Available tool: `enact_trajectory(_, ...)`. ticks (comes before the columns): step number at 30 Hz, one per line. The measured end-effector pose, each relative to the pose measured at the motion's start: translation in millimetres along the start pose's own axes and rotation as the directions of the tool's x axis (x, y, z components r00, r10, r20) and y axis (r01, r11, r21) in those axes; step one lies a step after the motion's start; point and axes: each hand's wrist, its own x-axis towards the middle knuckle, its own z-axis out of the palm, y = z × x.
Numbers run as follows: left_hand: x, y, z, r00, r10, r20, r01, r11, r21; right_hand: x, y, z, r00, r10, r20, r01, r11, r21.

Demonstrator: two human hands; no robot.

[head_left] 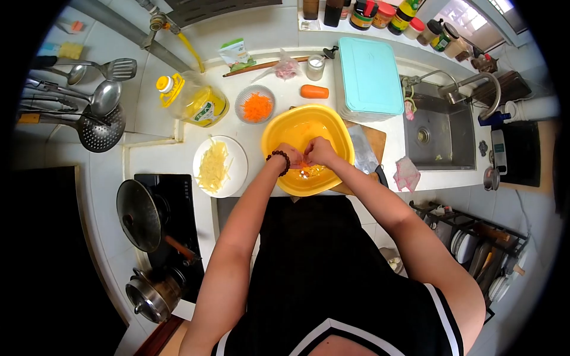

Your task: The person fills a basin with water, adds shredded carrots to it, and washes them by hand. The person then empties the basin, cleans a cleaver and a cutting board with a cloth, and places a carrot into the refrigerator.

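Observation:
Both hands are inside a yellow basin (279, 127) on the white counter. My left hand (290, 156), with a dark bead bracelet at the wrist, is closed near the middle of the basin. Touching or almost touching it, my right hand (320, 151) has its fingers pinched together. Something small and orange shows between the two hands; I cannot make out what it is. Water and pale and orange bits (312, 171) show low in the basin. A plate of pale shreds (214, 166) sits to the left, and a bowl of orange shreds (257, 107) stands behind.
Beside the basin are a cutting board (375, 142) and a cleaver (363, 151). Farther back stand an oil bottle (205, 105), a carrot piece (314, 91), a glass jar (315, 68) and a turquoise-lidded box (369, 77). A sink (439, 154) is right, a lidded pan (139, 215) left.

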Motion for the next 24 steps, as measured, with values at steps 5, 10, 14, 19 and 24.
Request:
enact_trajectory(5,-3,22,-10,0.997,0.058,-0.042,-0.06,0.996,-0.065,-2,-44,-11,0.991,-0.098,-0.093,0.076,0.974,-0.213)
enact_trajectory(10,-6,22,-6,0.999,0.037,-0.007,-0.038,0.992,-0.117,10,-16,-3,0.989,-0.052,-0.139,0.032,0.989,-0.145)
enact_trajectory(14,-13,50,-32,0.989,0.147,0.01,-0.145,0.986,-0.078,13,-58,-10,0.957,-0.183,-0.227,0.123,0.959,-0.257)
enact_trajectory(19,-27,107,-96,0.965,0.257,-0.048,-0.261,0.959,-0.112,41,-150,-10,0.907,-0.324,-0.269,0.26,0.933,-0.249)
enact_trajectory(24,-32,137,-161,0.846,0.44,-0.301,-0.456,0.89,0.018,87,-208,18,0.811,-0.506,-0.293,0.426,0.855,-0.296)
